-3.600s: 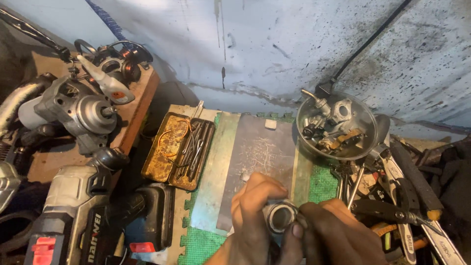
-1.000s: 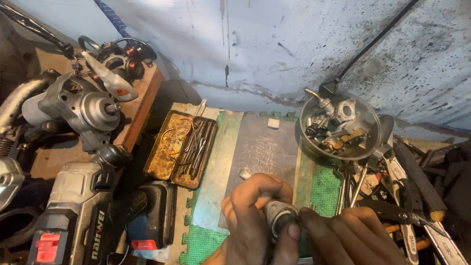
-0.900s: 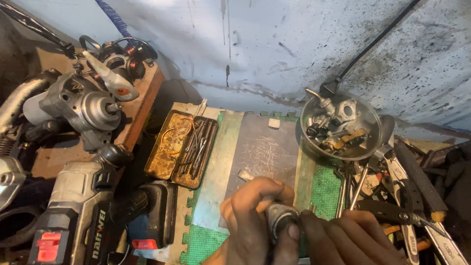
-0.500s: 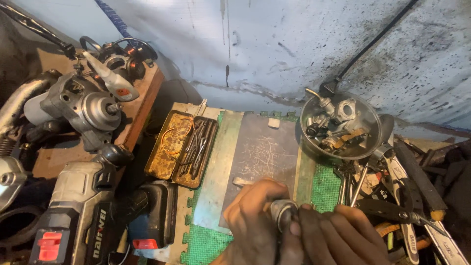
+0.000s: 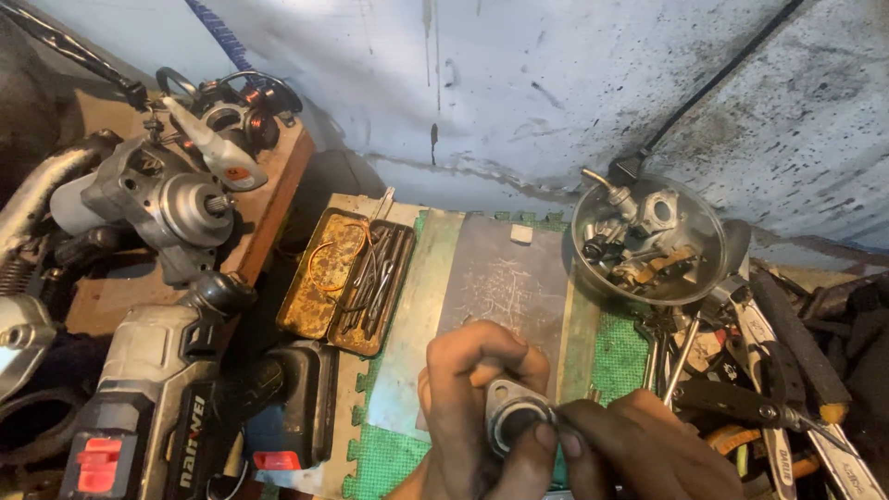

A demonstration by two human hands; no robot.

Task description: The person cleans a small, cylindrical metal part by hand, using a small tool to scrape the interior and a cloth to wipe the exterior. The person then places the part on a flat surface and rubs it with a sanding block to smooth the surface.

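Both hands meet low over the scratched metal sheet (image 5: 500, 278): left hand (image 5: 468, 398) grips a round metal flanged part (image 5: 515, 424), right hand (image 5: 630, 449) pinching its rim. Green mat (image 5: 613, 347), rusty tin (image 5: 344, 281), parts bowl (image 5: 648, 241) and stained blue wall (image 5: 519, 83) surround. Since earlier, the part's flange has turned into view

Open room on the plate (image 5: 505, 278) mid-frame. Blocked left by tin (image 5: 347, 282), upper right by bowl (image 5: 648, 243), right by tools (image 5: 769, 370).
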